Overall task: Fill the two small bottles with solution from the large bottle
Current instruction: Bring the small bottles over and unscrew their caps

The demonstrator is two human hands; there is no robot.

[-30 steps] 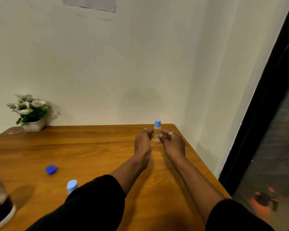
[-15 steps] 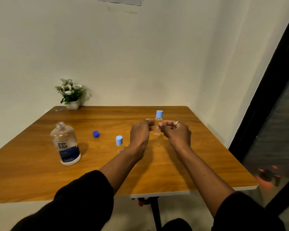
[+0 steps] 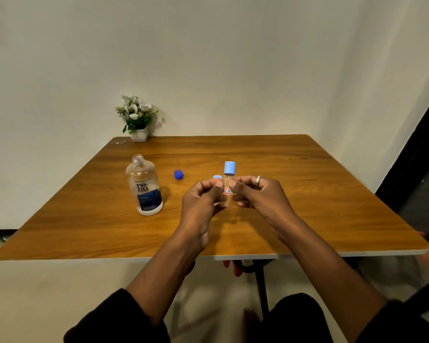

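1. Small bottle (image 3: 227, 188): clear, with a red-edged label and a light blue cap (image 3: 229, 167) on. It is upright at mid-worktop, pinched from both sides. Whether its base touches the worktop cannot be told.
2. Left hand (image 3: 201, 204): fingers curled, thumb and fingertips grasping the small bottle on its 9 o'clock side.
3. Right hand (image 3: 258, 196): fingers curled, grasping the same bottle on its 3 o'clock side. It wears a ring (image 3: 258, 179) on one finger.
4. Second small bottle (image 3: 217, 177): only its light blue top shows, behind the left hand's fingers, just beside the held bottle at 10 o'clock.
5. Large bottle (image 3: 144, 186): clear, blue "re-nu" label, neck uncapped. It stands upright on the worktop, at 9 o'clock from the hands and well apart from them.
6. Dark blue cap (image 3: 178, 174): loose on the worktop, between the large bottle and the hands.
7. Worktop (image 3: 307, 206): brown wood grain with a pale edge.
8. Potted flowers (image 3: 137, 120): white pot at the far corner, 11 o'clock, against the wall.
9. Dark sleeves on both forearms.
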